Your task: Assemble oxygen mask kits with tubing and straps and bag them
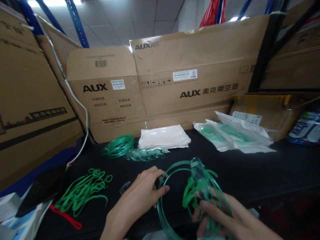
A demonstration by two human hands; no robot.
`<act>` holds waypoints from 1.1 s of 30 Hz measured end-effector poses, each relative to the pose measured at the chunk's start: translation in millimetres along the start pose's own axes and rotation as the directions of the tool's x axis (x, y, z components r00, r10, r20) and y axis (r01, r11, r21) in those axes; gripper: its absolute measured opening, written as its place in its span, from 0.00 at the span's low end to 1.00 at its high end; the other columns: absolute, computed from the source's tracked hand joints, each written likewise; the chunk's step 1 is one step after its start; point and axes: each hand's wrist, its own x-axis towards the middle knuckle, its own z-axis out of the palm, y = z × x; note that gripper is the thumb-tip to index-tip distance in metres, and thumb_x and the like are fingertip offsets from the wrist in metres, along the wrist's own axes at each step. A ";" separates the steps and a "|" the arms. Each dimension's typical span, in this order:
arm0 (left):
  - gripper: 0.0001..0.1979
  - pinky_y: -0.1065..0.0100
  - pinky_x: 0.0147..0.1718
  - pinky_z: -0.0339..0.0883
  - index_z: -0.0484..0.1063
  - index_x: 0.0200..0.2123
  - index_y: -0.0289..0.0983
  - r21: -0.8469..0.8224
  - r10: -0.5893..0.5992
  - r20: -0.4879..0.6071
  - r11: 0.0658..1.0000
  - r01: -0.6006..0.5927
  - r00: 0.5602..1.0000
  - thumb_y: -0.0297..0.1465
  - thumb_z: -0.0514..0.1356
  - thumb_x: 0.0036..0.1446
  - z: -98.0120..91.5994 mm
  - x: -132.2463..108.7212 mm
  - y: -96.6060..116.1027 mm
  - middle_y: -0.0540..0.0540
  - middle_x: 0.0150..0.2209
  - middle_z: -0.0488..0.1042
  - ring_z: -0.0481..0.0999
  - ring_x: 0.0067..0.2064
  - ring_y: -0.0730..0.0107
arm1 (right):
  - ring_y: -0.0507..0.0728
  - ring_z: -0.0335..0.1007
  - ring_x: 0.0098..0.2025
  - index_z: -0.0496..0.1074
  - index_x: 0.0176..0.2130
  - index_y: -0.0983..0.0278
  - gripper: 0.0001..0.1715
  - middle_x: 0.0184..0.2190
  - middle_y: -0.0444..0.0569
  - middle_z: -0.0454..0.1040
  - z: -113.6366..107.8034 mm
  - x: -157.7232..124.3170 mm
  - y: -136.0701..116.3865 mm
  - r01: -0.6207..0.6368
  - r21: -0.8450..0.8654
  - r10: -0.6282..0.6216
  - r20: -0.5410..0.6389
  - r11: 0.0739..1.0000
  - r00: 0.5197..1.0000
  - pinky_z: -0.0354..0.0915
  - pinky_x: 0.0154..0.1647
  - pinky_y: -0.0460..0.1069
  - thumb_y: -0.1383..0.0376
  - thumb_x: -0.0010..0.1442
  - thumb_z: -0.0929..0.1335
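My left hand (142, 193) has its thumb and fingers closed round the left side of a loop of clear green tubing (172, 166). My right hand (225, 213) grips a clear green oxygen mask (199, 170) together with a bunched green elastic strap (191, 193) and part of the tubing. Its fingertips are partly hidden behind the strap and mask. Left of my left hand, a tangled pile of green elastic straps (83, 191) lies on the black table. A small clear piece (125, 187) sits close to my left wrist; its kind is unclear.
Farther back lie coiled green tubing (119, 146), a row of clear masks (147, 154) and stacked white pouches (163, 136). Filled pouches (232, 133) rest at right, near an open carton (265, 110) and a blue bottle (305, 128). Cardboard walls (160, 100) stand behind; a white cable (86, 116) hangs left.
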 end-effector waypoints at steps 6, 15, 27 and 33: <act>0.06 0.69 0.35 0.68 0.77 0.41 0.40 0.025 -0.015 -0.109 1.000 0.018 0.994 0.33 0.60 0.66 3.2 7.4 1.4 0.51 0.35 0.78 0.77 0.28 0.69 | 0.55 0.80 0.26 0.66 0.47 0.61 0.33 0.38 0.47 0.78 -20.1 46.0 -14.3 0.252 -0.095 -0.249 0.039 0.963 0.968 0.71 0.23 0.47 0.37 0.60 0.68; 0.12 0.65 0.46 0.69 0.80 0.47 0.42 0.251 0.154 -0.240 0.964 -0.092 0.959 0.40 0.59 0.69 -8.8 45.2 31.6 0.46 0.46 0.80 0.81 0.46 0.61 | 0.49 0.66 0.13 0.64 0.41 0.61 0.30 0.24 0.39 0.73 -71.7 66.2 -24.8 0.305 -0.226 -0.316 -0.014 0.925 0.949 0.63 0.09 0.42 0.39 0.61 0.68; 0.18 0.49 0.52 0.73 0.72 0.55 0.35 0.538 -0.191 -0.082 0.818 0.204 0.978 0.39 0.62 0.67 9.6 240.9 67.0 0.39 0.56 0.74 0.77 0.53 0.55 | 0.48 0.59 0.11 0.66 0.40 0.62 0.24 0.15 0.36 0.68 -82.4 65.8 -18.5 0.295 -0.261 -0.305 0.004 0.919 0.952 0.60 0.09 0.40 0.44 0.67 0.65; 0.19 0.50 0.51 0.74 0.71 0.57 0.36 0.584 -0.295 0.000 0.776 0.240 0.955 0.38 0.63 0.67 19.4 260.3 62.2 0.39 0.57 0.73 0.76 0.54 0.54 | 0.48 0.62 0.12 0.65 0.42 0.62 0.24 0.16 0.36 0.69 -83.2 65.0 -21.1 0.279 -0.205 -0.286 -0.008 0.938 0.958 0.61 0.09 0.40 0.44 0.65 0.67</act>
